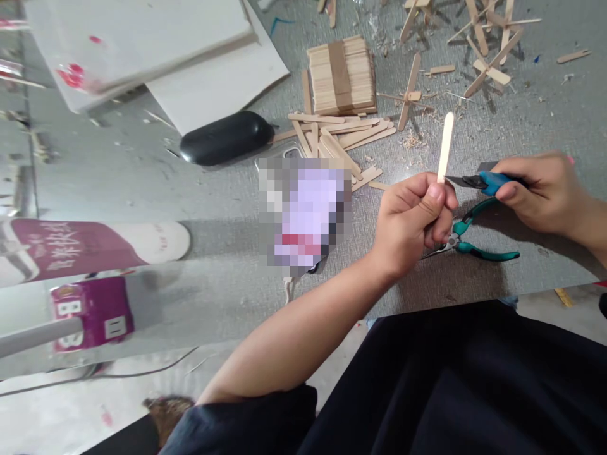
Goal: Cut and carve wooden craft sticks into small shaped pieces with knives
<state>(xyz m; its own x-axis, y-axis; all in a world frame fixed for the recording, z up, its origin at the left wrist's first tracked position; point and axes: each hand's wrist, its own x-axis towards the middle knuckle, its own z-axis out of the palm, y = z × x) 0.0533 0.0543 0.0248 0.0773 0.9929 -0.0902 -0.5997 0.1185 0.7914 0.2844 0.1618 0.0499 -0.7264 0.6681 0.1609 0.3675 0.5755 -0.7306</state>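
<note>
My left hand (412, 212) pinches a flat wooden craft stick (446, 145) near its lower end, and the stick points up and away from me. In my right hand (545, 189) is a utility knife (496, 182) with a blue handle. Its dark blade reaches left to the stick's edge just above my left fingers; whether it cuts into the wood I cannot tell. Beneath my hands, a pair of pliers (474, 243) with green handles lies on the grey table (227, 208), its jaws partly hidden by my left hand.
A banded bundle of craft sticks (341, 76) and loose sticks (341, 136) lie ahead. Crossed-stick pieces (410, 95) are at the far right. Left are a blurred phone (310, 215), black case (226, 138), white boards (142, 44), paper cup (95, 246) and purple packet (107, 313).
</note>
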